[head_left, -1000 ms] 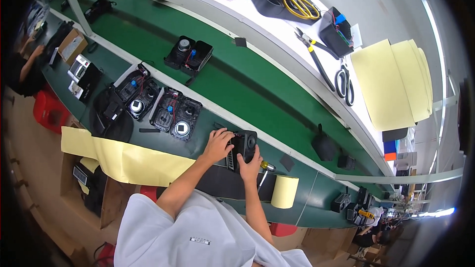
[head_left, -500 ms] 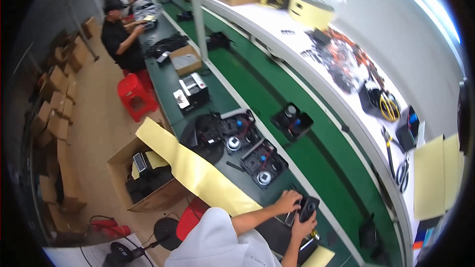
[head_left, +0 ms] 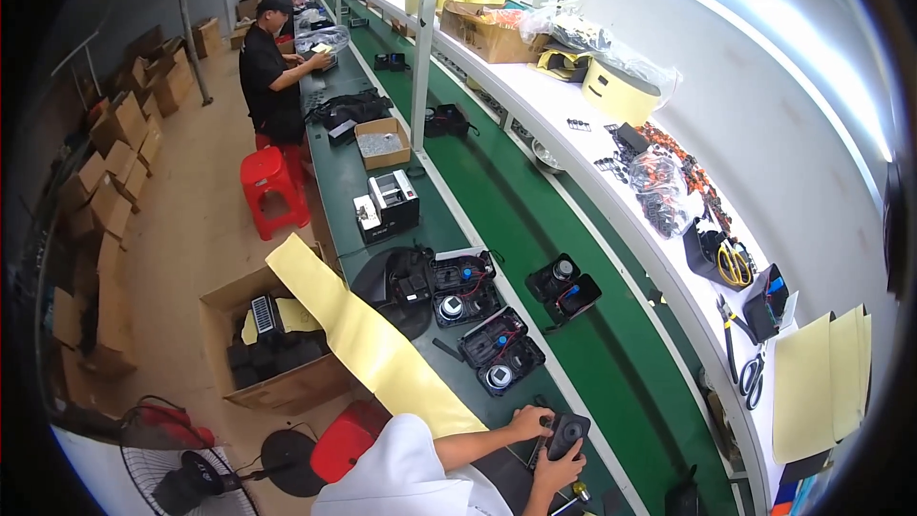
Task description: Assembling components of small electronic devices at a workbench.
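Observation:
At the near end of the workbench, my right hand is closed round the lower side of a black casing with a round, speaker-like part on its face. My left hand is at the casing's left edge, fingers bent against it; whether they pinch a small part is too small to tell. A small yellow-and-metal item lies beside my right wrist. Farther along the bench, an open black case shows a round silver speaker and a blue-tipped wire, with a similar open case behind it.
A long yellow sheet lies along the bench's left edge, over a cardboard box. Right of the bench runs a green conveyor carrying an open case. Pliers and scissors lie on the white shelf. A co-worker stands farther up.
My view has tilted up, showing more of the far bench, and the scene is sharper. Both hands remain on the black casing, which appears slightly lower and farther left in the picture.

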Action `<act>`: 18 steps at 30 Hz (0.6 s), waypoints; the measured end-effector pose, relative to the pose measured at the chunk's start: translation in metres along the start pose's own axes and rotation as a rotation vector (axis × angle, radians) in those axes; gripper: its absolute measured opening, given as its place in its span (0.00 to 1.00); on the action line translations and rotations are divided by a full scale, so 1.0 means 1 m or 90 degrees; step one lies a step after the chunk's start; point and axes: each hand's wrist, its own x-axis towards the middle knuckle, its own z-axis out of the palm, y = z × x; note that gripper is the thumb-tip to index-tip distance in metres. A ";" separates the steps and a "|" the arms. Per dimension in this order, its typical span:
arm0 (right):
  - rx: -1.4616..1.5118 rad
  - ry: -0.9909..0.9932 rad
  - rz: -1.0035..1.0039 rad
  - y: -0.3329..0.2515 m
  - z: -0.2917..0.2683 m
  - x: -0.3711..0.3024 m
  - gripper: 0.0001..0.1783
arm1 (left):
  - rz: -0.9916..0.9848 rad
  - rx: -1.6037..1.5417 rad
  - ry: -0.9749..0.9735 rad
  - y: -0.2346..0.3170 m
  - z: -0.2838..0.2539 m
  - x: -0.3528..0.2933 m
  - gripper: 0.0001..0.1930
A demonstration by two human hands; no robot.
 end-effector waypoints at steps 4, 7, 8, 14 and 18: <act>-0.007 0.015 -0.009 0.001 -0.001 -0.003 0.56 | -0.027 -0.009 0.007 -0.001 0.005 0.001 0.25; 0.014 0.011 0.004 0.007 -0.002 -0.002 0.56 | -0.021 0.004 0.026 0.000 0.012 0.003 0.21; 0.011 0.016 -0.003 0.008 -0.002 -0.003 0.56 | -0.032 0.002 0.037 -0.001 0.015 0.004 0.20; 0.004 0.013 -0.020 0.022 -0.004 -0.006 0.55 | -0.014 0.034 0.042 0.004 0.018 -0.002 0.18; 0.011 0.006 -0.016 0.028 0.002 -0.006 0.56 | -0.005 0.034 0.067 0.005 0.021 -0.001 0.18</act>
